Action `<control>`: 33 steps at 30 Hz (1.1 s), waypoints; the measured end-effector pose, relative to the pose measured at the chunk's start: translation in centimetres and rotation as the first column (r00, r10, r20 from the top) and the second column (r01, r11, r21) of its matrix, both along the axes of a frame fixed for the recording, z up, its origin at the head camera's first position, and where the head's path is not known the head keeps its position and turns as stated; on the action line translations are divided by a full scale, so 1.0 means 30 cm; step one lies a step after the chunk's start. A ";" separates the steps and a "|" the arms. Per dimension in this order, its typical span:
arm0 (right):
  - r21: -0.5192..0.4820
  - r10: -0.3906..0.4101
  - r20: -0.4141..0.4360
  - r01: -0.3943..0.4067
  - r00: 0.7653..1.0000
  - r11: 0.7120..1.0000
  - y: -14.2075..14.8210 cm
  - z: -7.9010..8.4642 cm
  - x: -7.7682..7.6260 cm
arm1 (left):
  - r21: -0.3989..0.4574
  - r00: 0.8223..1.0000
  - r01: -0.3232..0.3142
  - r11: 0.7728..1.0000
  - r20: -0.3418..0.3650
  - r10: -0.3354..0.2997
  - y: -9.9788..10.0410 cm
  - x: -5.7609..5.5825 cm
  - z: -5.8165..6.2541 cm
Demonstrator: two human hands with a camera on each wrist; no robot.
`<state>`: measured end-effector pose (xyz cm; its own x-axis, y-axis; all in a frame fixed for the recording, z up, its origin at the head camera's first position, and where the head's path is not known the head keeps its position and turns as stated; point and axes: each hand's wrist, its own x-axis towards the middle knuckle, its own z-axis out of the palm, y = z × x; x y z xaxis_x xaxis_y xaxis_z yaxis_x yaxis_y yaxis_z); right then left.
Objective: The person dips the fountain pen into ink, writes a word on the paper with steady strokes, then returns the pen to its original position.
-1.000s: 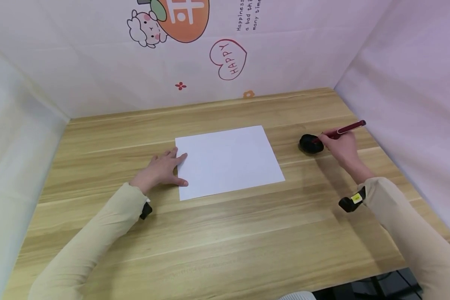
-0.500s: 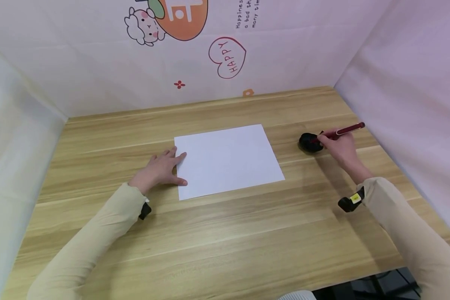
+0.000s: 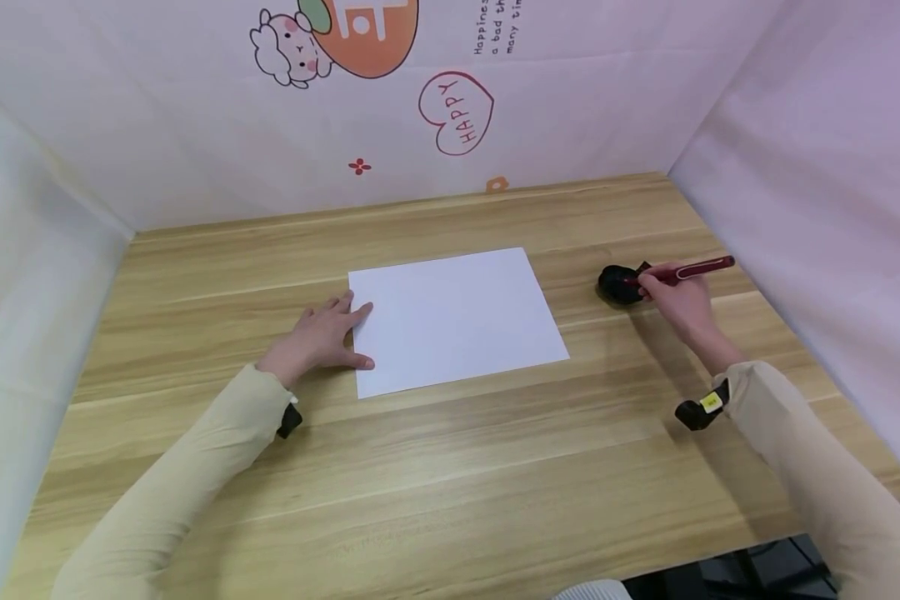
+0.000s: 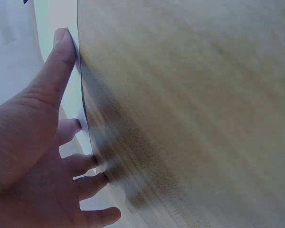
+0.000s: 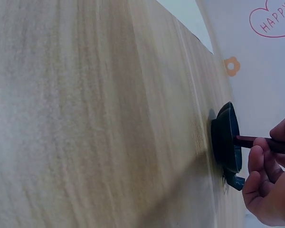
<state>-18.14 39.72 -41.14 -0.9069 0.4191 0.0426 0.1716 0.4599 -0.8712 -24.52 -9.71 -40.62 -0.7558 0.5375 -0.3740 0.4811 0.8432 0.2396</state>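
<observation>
A blank white sheet of paper (image 3: 457,321) lies on the wooden table. My left hand (image 3: 322,337) rests with spread fingers on the sheet's left edge, thumb and index fingertip on the paper. To the right of the sheet sits a small black dish (image 3: 618,285); the right wrist view gives it a raised rim and a short stub at one side. My right hand (image 3: 682,304) pinches a slim dark red pen (image 3: 701,267), tilted low to the right. The lower end of the pen reaches into the dish, so its tip is hidden.
The wooden table (image 3: 450,483) spreads around the sheet, its near edge at the lower right. White printed cloth (image 3: 195,142) hangs behind and at both sides. A black wrist camera (image 3: 701,410) sits at the right cuff, another black device (image 3: 289,421) at the left.
The pen's upper end has dropped a little and the pen lies flatter, with the right hand slightly shifted. The left hand and the sheet stay in place.
</observation>
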 end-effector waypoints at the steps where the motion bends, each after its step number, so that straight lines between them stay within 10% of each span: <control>1: -0.008 0.000 0.002 0.000 1.000 1.000 -0.006 0.002 -0.004 | -0.002 1.000 -0.001 1.000 -0.003 0.001 -0.008 -0.001 0.000; 13: -0.088 0.066 0.002 -0.066 0.998 0.994 -0.245 0.076 -0.122 | 0.000 1.000 -0.006 1.000 -0.019 0.006 -0.048 -0.010 0.000; 33: -0.141 0.379 0.022 -0.373 0.925 0.917 -0.881 -0.002 -0.309 | 0.004 1.000 -0.026 1.000 0.001 0.026 -0.023 -0.025 -0.014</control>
